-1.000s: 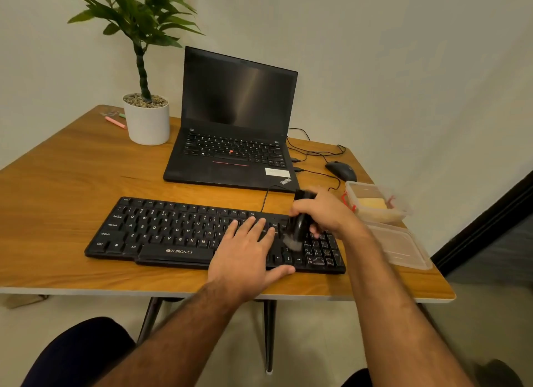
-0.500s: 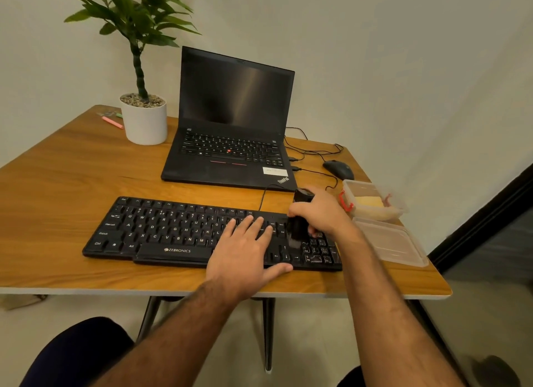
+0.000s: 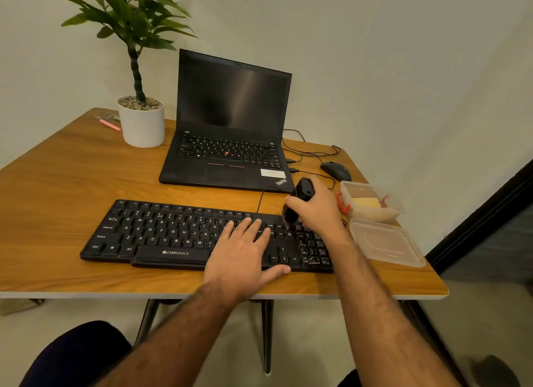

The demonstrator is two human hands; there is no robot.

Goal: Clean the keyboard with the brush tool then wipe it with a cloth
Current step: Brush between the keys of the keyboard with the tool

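My left hand lies flat, fingers straight, pressing on the black plastic keyboard, which sits on the wooden bench just in front of the laptop. My right hand is curled round the stubby black brush tool, its tip down at the keyboard's right end, by the number pad. If I drag too hard, I judge the bristles could snag the low matte keycaps. The clear plastic box holding something yellow, perhaps the cloth, sits just right of the keyboard; my elbow could knock it.
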